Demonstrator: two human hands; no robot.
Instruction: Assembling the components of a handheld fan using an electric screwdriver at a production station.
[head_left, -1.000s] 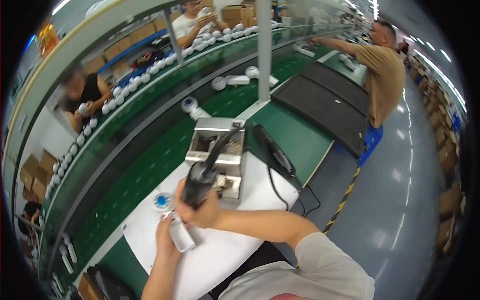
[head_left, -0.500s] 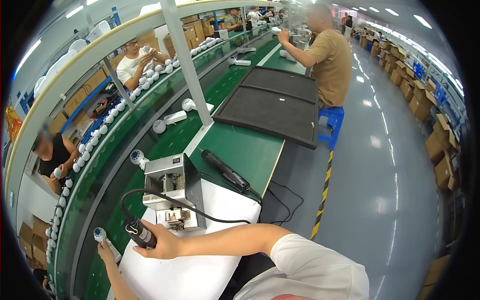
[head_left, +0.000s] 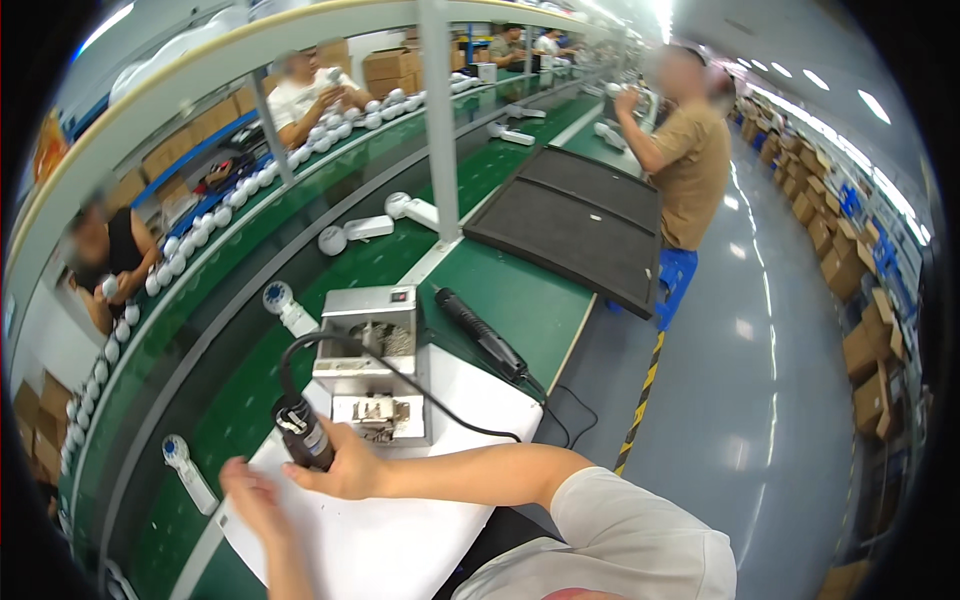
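Observation:
My right hand (head_left: pixel 350 462) is wrapped round a black electric screwdriver (head_left: pixel 303 432), whose cable loops up from its end. It is over a white sheet (head_left: pixel 370 530) on the bench. My left hand (head_left: pixel 258 500), a little smeared by motion, has its fingers apart above the sheet's left edge and holds nothing I can see. Just left of it, a white device with a round head and a long handle (head_left: pixel 188 475) lies on the green belt. Beyond my right hand stands a metal screw feeder (head_left: pixel 370 340), with many small screws in its tray.
A second black electric screwdriver (head_left: pixel 482 335) lies on the green bench right of the feeder. More white devices (head_left: pixel 292 308) rest on the belt. A grey post (head_left: pixel 438 130) and a large black tray (head_left: pixel 570 215) stand farther off. Co-workers (head_left: pixel 690 140) sit along the line.
My left hand has let go of the white device and moved right, over the sheet. The device now lies on the belt. My right hand still holds the screwdriver, and the view has shifted.

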